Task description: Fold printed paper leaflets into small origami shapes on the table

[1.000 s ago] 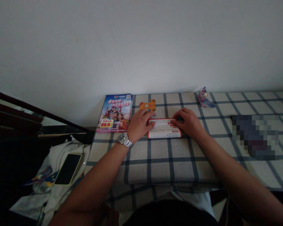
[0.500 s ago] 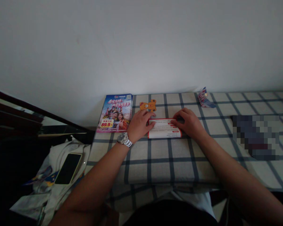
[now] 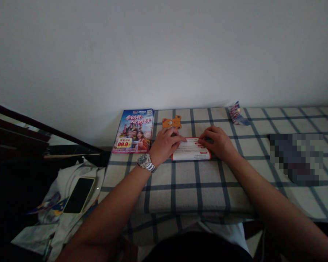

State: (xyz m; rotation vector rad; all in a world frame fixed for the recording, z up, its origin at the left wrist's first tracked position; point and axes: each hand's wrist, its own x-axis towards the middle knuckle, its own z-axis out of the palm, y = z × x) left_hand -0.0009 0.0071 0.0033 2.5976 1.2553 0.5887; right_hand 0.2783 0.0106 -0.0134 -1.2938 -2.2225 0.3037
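A white leaflet (image 3: 191,152) with a red border and printed lines lies on the checked tablecloth in front of me; it looks folded, with a rounded near edge. Its far edge is pinched between the thumb and fingers of my left hand (image 3: 168,143), which covers the leaflet's left end. With closed fingertips, my right hand (image 3: 219,142) grips the same far edge near the right corner. A silver watch (image 3: 146,162) is on my left wrist. Just beyond my left hand rests an orange bear-shaped cutout (image 3: 171,122).
A stack of colourful flyers (image 3: 133,131) sits at the table's left end. Farther right is a folded piece of printed paper (image 3: 236,114), and beyond it a dark pixelated item (image 3: 295,160). A phone (image 3: 79,195) rests on white cloth to the left, below table level.
My left hand has slid right along the leaflet's far edge, its fingertips now closer to my right hand. The right hand has shifted only slightly, and the leaflet stays in place.
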